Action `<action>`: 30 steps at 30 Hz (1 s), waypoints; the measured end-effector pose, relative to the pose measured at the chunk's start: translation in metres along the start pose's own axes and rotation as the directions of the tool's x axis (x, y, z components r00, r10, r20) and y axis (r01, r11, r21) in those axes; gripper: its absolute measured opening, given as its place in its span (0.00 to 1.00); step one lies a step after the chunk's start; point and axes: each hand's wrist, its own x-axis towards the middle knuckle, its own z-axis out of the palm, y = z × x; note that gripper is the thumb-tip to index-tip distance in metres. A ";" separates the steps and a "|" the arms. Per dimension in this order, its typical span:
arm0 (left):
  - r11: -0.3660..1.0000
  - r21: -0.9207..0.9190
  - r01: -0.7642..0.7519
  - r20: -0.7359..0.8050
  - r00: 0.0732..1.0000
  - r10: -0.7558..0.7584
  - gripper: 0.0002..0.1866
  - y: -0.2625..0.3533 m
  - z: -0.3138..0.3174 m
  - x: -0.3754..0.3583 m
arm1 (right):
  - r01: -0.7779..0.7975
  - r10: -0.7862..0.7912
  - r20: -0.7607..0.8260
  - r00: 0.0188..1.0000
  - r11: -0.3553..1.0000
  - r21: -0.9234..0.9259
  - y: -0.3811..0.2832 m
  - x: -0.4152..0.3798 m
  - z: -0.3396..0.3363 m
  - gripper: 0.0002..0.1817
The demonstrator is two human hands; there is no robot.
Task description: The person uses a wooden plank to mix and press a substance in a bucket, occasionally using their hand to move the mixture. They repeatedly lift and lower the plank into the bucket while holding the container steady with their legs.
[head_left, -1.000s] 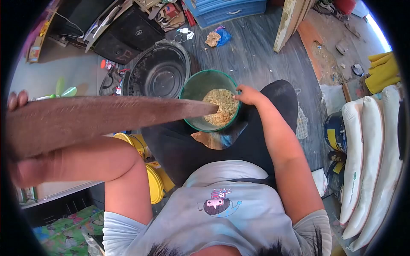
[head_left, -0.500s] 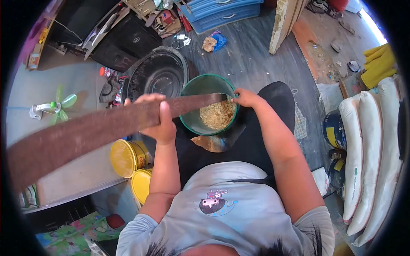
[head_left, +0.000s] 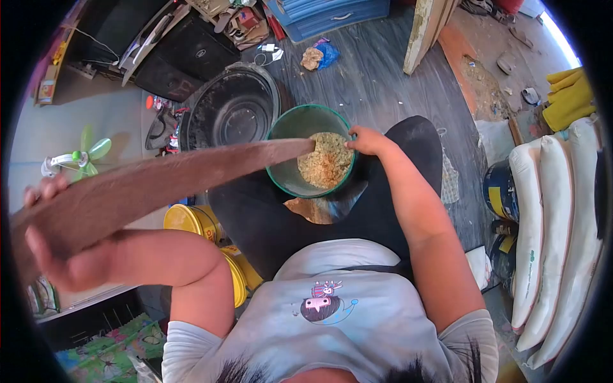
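A long brown board [head_left: 172, 179] runs from the lower left edge to the green bucket [head_left: 276, 175], its narrow end over the opening. My left hand [head_left: 60, 236] is wrapped round the board's wide part at the far left, fingers on the upper edge and thumb on the lower. My right hand [head_left: 365, 140] grips the bucket's right rim. Inside the bucket lies a pale, crumbly mixture [head_left: 324, 167] with an orange-brown patch on top. The bucket stands between the person's legs.
A large black tub [head_left: 211, 108] sits behind the bucket to the left. Yellow buckets [head_left: 185, 219] stand by the left leg. Long white sacks [head_left: 539, 236] and dark containers [head_left: 500, 191] line the right side. Blue drawers [head_left: 332, 16] and a wooden door edge [head_left: 421, 38] are at the top.
My left hand has slid down and left along the board, away from the bucket. The board's narrow end has shifted left, uncovering more of the mixture. My right hand stays at the rim.
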 end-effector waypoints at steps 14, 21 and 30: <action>0.926 0.355 0.132 0.077 0.983 -0.169 0.40 -0.106 -0.002 -0.192 | 0.014 -0.015 -0.011 1.000 1.000 -0.020 -0.007 -0.007 -0.005 0.29; 0.984 0.178 0.009 -0.043 0.999 -0.001 0.34 -0.023 -0.006 -0.068 | 0.003 -0.003 0.016 1.000 1.000 -0.013 -0.006 -0.007 -0.005 0.29; 0.977 0.209 0.046 -0.084 0.996 -0.029 0.29 -0.041 -0.007 -0.059 | 0.022 -0.022 -0.011 1.000 1.000 0.009 0.000 -0.002 -0.002 0.28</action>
